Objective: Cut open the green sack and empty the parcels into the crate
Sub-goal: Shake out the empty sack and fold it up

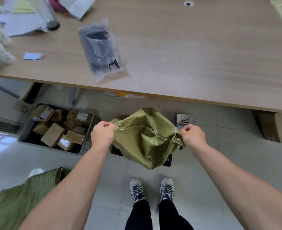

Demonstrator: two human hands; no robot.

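Left hand (102,134): clenched on one edge of crumpled green woven sack (145,138).
Right hand (192,135): gripping opposite edge.
Sack: stretched between hands, above pale tiled floor (195,171).
Grey plastic crate (57,128): left of left hand, holding cardboard parcels (53,134).
Wooden table (195,55): beyond hands.

Prob. a parcel-sorting office: long desk (186,55) w/ mailer bags (102,47), tiled floor, crate (25,130) of boxed parcels (52,134).

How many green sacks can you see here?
2. One green sack is held up between the left hand and right hand, over a black crate. A second sack lies on the floor at lower left, partly out of frame.
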